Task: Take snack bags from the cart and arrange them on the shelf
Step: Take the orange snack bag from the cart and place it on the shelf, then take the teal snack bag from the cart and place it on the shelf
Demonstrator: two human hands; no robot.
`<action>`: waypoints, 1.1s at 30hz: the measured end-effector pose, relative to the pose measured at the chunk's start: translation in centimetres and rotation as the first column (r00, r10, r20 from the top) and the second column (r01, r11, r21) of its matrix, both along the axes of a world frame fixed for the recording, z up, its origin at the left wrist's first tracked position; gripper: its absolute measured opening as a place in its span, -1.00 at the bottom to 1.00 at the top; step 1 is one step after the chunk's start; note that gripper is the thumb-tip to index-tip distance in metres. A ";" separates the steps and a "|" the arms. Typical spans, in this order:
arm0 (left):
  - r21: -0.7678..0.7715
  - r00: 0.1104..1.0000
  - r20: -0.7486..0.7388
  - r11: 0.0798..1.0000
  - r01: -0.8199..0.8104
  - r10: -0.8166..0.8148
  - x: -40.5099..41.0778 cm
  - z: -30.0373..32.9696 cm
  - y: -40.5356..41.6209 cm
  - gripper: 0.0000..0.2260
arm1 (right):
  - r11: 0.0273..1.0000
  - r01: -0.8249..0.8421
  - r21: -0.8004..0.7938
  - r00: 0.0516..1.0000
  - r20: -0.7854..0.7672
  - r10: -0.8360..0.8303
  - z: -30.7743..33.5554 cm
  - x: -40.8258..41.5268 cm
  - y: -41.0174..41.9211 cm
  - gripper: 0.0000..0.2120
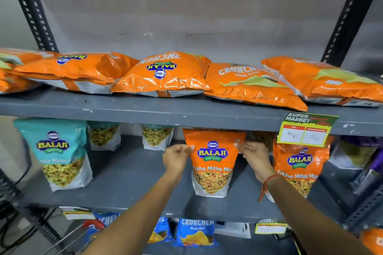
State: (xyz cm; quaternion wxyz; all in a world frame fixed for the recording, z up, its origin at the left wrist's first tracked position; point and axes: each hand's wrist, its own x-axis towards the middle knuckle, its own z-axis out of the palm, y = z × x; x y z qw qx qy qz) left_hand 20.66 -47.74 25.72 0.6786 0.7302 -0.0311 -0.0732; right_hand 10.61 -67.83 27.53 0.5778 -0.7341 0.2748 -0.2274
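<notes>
Hands pinch one orange pouch [212,161] by its top corners, left hand [176,158] and right hand [253,156] both closed on it; it stands upright near the front edge of the middle shelf [128,184]. Advice: square it to that edge, label forward, level with the second orange pouch [300,163] just beside. Count: two orange pouches, one front teal pouch [60,155], five orange bags [163,74] lying above.

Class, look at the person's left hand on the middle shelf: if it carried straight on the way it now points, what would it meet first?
The left hand already pinches the upright orange Tikha Mitha Mix bag at its upper left edge, so that bag comes first. Beyond it, depth is unclear.
</notes>
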 end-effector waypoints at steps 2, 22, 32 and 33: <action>-0.009 1.000 -0.015 1.000 -0.004 0.004 0.4 -0.1 -0.1 -0.87 | 1.000 -0.008 0.022 1.000 -0.002 0.009 -0.4 0.7 -0.3 -0.84; -0.149 0.873 0.101 0.875 -0.460 0.477 -4.9 3.5 32.7 -0.79 | 0.929 -0.199 -0.312 0.863 0.394 0.317 4.2 3.7 31.3 -0.71; 0.194 0.598 -0.216 0.634 -0.749 0.772 -14.2 -14.3 49.5 -0.96 | 0.621 -0.779 -0.087 0.627 -0.136 0.767 -14.4 7.8 45.7 -0.76; 0.252 0.571 -0.243 0.620 -0.743 0.784 -15.9 -16.4 49.9 -0.92 | 0.570 -0.819 -0.072 0.571 -0.211 0.794 -16.8 8.5 46.3 -0.75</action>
